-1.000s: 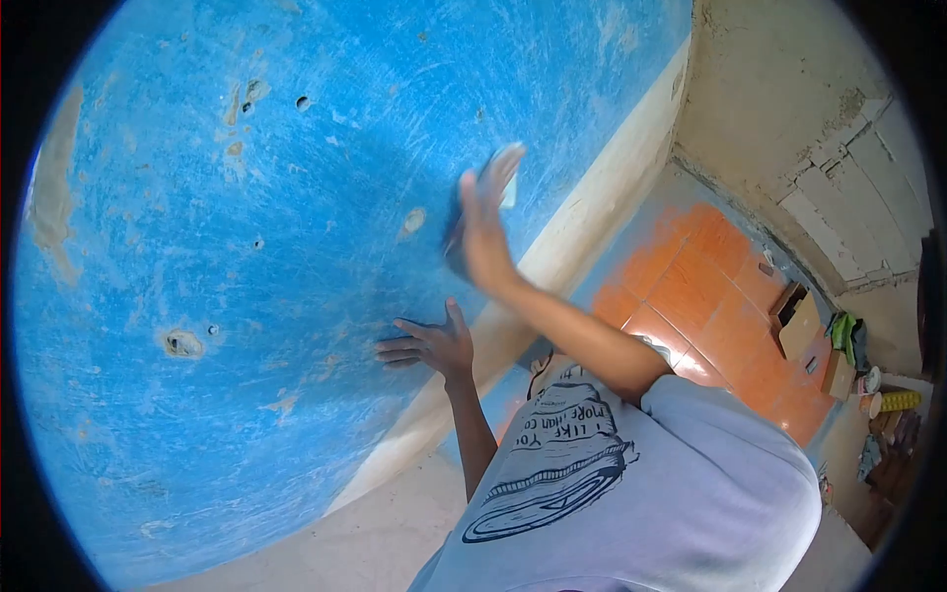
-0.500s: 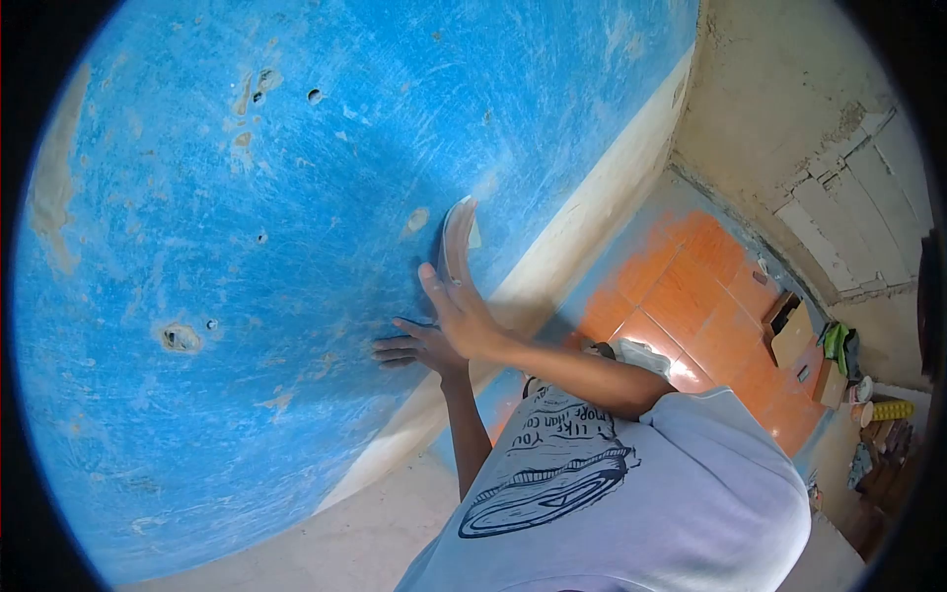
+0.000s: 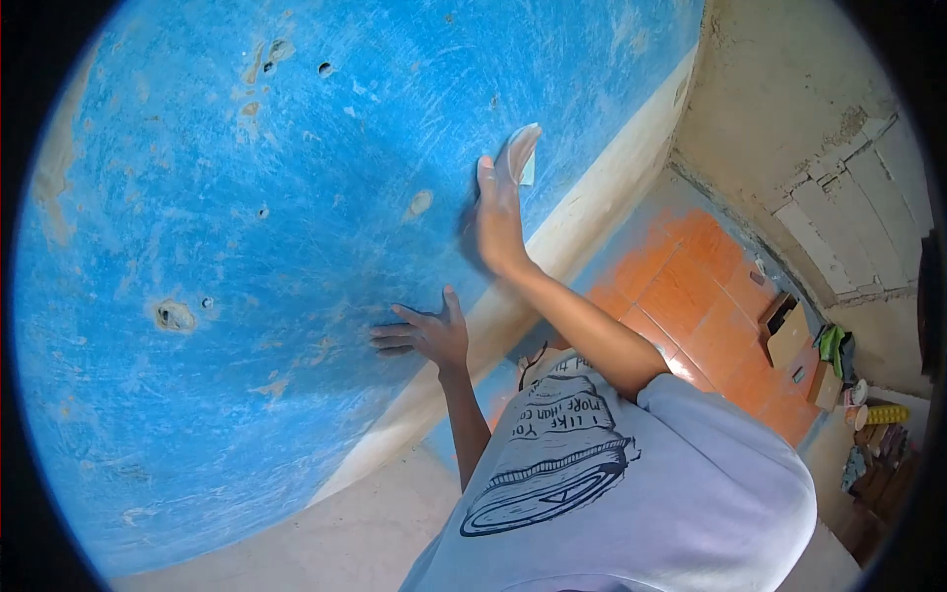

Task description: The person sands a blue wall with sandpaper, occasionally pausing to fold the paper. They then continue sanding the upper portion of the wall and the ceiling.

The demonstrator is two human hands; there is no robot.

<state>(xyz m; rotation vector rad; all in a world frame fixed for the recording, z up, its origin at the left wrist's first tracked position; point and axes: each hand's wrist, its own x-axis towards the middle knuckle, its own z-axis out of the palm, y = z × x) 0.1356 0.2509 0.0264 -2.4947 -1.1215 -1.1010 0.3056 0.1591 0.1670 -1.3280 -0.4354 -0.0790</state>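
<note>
My right hand (image 3: 505,202) presses a pale sheet of sandpaper (image 3: 529,170) against the scuffed blue wall (image 3: 326,197). Its fingers look dusty and lie over the sheet, so only a light corner and edge show. The thumb sticks out to the left. Lower down, my left hand (image 3: 429,333) rests on the same wall, palm towards it, fingers spread and nothing in them. White scratches cover the paint near both hands. A small bare patch (image 3: 420,203) lies left of my right hand.
A chipped hole (image 3: 176,316) and a smaller round hole (image 3: 325,70) mark the wall. A pale band (image 3: 612,202) runs along the wall's edge above orange floor tiles (image 3: 681,281). Boxes (image 3: 786,335) and a yellow item (image 3: 886,414) lie at the right.
My right hand has slid up and to the right along the wall with the sandpaper, away from my left hand. My left hand stays in about the same place, its thumb now visible.
</note>
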